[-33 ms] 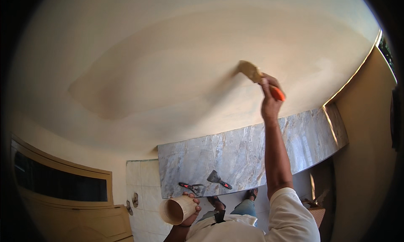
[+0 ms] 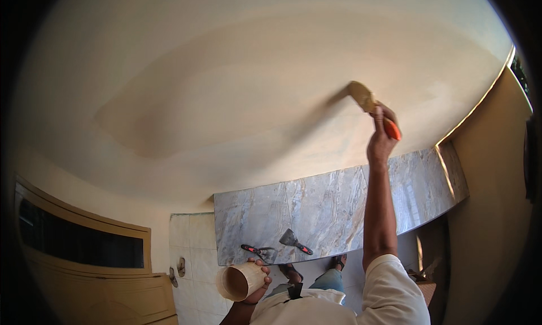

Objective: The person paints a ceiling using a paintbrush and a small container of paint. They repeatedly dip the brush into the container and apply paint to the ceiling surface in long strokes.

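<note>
My right hand (image 2: 383,134) reaches up to the cream wall, its fingers wrapped round the handle of a paintbrush (image 2: 361,96). The brush has a wide tan head against the wall and an orange handle end. Low in front of my body, my left hand (image 2: 261,285) grips a cream paint cup (image 2: 241,281), tilted so that its brownish inside shows. How much paint is in it I cannot tell. A darker, damp-looking patch spreads over the wall (image 2: 237,93) left of the brush.
Below the wall runs a grey marbled counter (image 2: 327,212). On its near edge lie a scraper (image 2: 295,241) and a second black-and-red handled tool (image 2: 257,250). A wooden door with a dark pane (image 2: 82,237) stands at the left, and a side wall (image 2: 491,172) rises at the right.
My right hand has moved a little to the right along the wall with the paintbrush. My left hand and the cup stay nearly in place.
</note>
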A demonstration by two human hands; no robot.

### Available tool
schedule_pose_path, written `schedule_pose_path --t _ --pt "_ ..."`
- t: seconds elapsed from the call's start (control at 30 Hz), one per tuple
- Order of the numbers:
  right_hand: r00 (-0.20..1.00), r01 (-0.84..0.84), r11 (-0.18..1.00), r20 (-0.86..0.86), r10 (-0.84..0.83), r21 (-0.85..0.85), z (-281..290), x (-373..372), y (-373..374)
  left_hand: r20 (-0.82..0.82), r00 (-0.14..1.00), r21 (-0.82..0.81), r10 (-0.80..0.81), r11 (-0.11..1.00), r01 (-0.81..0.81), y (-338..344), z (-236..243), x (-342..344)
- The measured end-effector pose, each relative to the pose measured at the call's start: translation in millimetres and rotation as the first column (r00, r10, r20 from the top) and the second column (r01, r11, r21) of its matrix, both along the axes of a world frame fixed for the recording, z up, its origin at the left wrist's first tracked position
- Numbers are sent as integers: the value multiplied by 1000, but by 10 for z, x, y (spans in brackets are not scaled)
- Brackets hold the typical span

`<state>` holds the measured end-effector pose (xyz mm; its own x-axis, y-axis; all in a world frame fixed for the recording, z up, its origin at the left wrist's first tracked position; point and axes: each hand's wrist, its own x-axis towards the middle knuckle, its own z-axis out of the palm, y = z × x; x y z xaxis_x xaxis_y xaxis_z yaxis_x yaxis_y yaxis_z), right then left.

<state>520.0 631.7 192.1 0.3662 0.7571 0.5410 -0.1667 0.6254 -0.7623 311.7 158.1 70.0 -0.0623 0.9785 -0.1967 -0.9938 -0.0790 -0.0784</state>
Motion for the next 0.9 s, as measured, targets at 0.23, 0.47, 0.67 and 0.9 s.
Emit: schedule_pose_path --t 0.23,0.47,0.67,0.9 --pt "934 350 932 45 -356 93 69 -397 42 16 1000 -2 12 1000 -12 -153 -63 -100" --pt "911 -330 914 334 243 236 221 -2957 -1613 4 994 8 112 994 -112 -422 9 -395" --pt "842 -533 807 253 477 253 957 -2884 -1281 27 982 80 188 979 -190 -681 -97 -659" --pt "968 234 951 -139 -208 202 1191 -1637 -718 13 974 75 228 971 -228 -886 -241 -888"
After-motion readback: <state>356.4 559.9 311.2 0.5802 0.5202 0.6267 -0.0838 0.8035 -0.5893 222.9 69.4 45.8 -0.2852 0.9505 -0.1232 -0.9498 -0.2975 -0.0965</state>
